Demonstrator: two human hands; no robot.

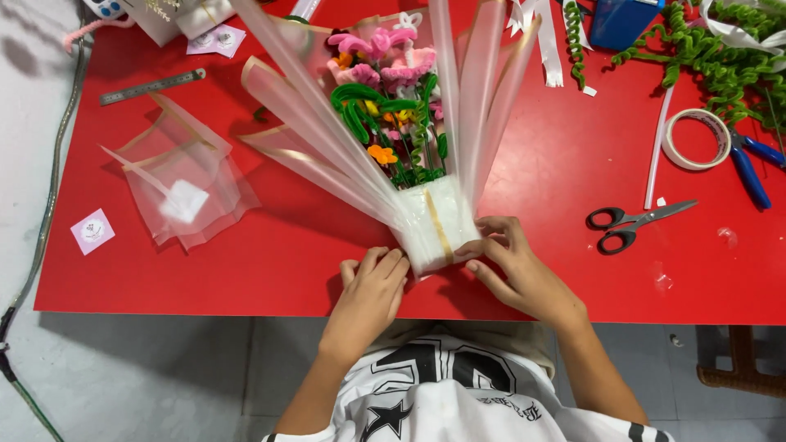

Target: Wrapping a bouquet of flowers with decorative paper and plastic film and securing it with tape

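A bouquet of pipe-cleaner flowers (389,90), pink, orange and green, lies on the red table (565,172), wrapped in translucent sheets with gold edges that fan out upward. Its white wrapped base (430,221) points toward me near the front edge. My left hand (370,290) presses its fingers against the lower left of the base. My right hand (512,262) pinches the lower right corner of the base with fingertips.
Folded translucent wrapping sheets (184,184) lie at left, a metal ruler (151,86) above them, a small sticker (92,231) near the left edge. Right: black-handled scissors (634,221), a tape roll (696,139), blue-handled pliers (753,164), green pipe cleaners (720,57), white ribbons (547,41).
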